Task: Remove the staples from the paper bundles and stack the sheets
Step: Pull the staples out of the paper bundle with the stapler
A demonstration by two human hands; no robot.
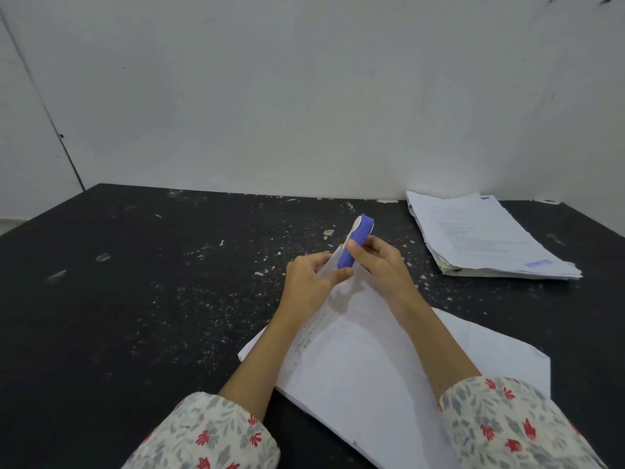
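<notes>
Both hands work at the lifted corner of a bundle [355, 350] on the surface [135, 299]: left hand [309, 277] pinches the corner, right hand [375, 262] grips a blue remover [355, 243] against it. Staple removal looks underway; next, pull the staple free, then move the sheets to the stack [487, 238] far right.

Tabletop [135, 299]: matt black, rough-looking, flecked w/ pale chips. Staple remover [355, 243]: smooth blue plastic, pale insert. Paper bundle [372, 367]: matt white sheets. Far paper stack [483, 238]: matt, edges ragged. Sleeves [209, 434]: floral printed cloth. Wall [304, 96]: matt white.
</notes>
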